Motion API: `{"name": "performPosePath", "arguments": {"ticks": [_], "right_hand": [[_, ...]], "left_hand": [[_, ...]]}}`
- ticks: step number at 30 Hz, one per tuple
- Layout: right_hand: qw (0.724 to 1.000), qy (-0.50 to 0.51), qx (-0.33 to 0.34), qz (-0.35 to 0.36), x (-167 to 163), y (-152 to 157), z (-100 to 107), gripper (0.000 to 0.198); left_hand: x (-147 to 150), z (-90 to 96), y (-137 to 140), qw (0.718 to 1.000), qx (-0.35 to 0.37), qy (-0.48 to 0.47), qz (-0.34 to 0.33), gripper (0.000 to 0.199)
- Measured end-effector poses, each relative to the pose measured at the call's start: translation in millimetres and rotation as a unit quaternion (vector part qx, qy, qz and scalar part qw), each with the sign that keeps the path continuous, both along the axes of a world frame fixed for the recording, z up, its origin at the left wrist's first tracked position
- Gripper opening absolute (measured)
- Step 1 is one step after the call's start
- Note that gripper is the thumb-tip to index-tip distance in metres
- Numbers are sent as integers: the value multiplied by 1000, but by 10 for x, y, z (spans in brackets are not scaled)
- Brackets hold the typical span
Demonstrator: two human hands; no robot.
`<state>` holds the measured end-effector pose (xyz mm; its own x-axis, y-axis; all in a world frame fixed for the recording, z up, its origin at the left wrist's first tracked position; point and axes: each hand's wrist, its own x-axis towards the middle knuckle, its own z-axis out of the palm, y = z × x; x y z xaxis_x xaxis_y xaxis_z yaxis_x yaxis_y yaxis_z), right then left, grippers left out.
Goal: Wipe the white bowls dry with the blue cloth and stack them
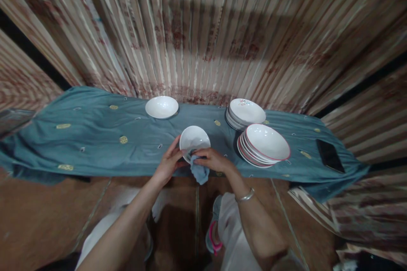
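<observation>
A small white bowl (196,136) is tilted towards me above the front part of the cloth-covered table. My left hand (170,161) grips its left rim, with the fingers partly behind the bowl. In my right hand (212,159) is a blue cloth (199,171), pressed against the near rim and inside of the bowl, its loose end hanging down. To the right stand a stack of red-rimmed white bowls (266,144) and, behind it, a stack of white plates (246,111) with a floral print on the top one. A single white dish (162,106) lies at the back left.
A teal patterned cloth (98,135) covers the long low table. On its right end lies a black phone (330,155). A pleated curtain (197,42) hangs right behind the table. My feet rest on the brown tiled floor (178,220) below the front edge.
</observation>
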<state>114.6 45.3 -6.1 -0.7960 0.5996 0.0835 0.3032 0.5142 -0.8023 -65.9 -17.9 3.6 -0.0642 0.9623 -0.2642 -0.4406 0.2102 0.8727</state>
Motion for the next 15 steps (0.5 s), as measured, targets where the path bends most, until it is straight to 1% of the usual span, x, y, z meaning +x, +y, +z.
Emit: {"name": "performPosePath", "arguments": {"ticks": [2,5,8,11,13,15], "right_hand": [[997,-50,62,-23,19,-5,11,13],[978,-115,144,-93,-14,-29,24,16],[959,-134,182,-170,-104,-23,-14,18],[952,-82,174,-239,-229,33,-107,22],[951,-15,146,-271,-327,75,-168,28],[951,59,103,-284,-430,95,-201,30]], "left_hand": [[-1,15,-6,1000,-1,0,-4,86],[6,32,-15,1000,1,6,-14,85],[16,32,-19,1000,4,11,-21,83],[22,19,-21,1000,6,10,-22,80],[24,7,-21,1000,10,4,-20,79],[26,-5,-19,1000,13,-3,-17,78]]}}
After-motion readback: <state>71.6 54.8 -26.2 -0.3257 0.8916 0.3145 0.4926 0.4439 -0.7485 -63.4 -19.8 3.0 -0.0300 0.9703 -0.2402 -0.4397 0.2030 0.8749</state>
